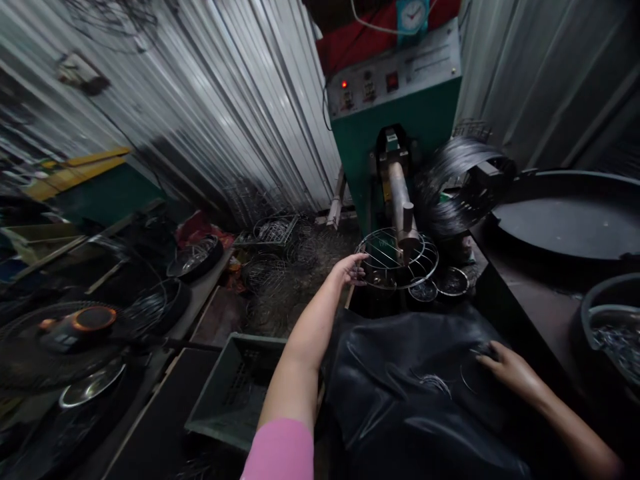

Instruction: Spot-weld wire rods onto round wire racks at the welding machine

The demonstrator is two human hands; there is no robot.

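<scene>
My left hand [350,269] is closed on the left rim of a round wire rack [424,261], its fingers wrapped at the edge. The rack sits level under the electrode arm [400,193] of a green spot welder [350,150], whose lower tip meets its wires. My right hand [505,368] hovers at the right side of a black apron [380,360] over my lap. Its fingers are pinched together, with something dark and too small to make out at their tips. Several short curved wires [436,384] lie on the apron.
Small round dishes [453,281] stand beyond the apron. A wire coil [465,180] hangs right of the welder. At right are a large black pan [575,223] and a bucket of metal pieces [617,343]. A green crate [235,393] and a fan [75,330] stand left.
</scene>
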